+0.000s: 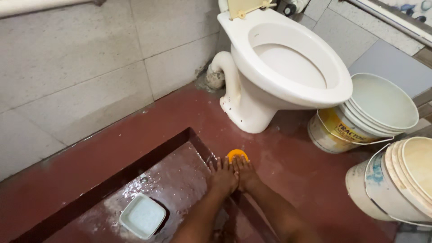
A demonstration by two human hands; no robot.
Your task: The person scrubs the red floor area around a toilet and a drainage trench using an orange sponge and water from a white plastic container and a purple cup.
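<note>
Both hands press side by side, flat, on a round orange scrubber [237,155]: the left hand [222,176] and right hand [245,173] touch each other, fingers spread over it. It sits on the wet, glossy red floor [288,166] (near a raised ledge), just before the smooth white toilet [274,67]. Stacked pale plastic buckets [373,112] stand right.

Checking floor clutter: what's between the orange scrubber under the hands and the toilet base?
Head view: only bare wet red floor lies between the orange scrubber and the white toilet base; nothing sits on that stretch.
</note>
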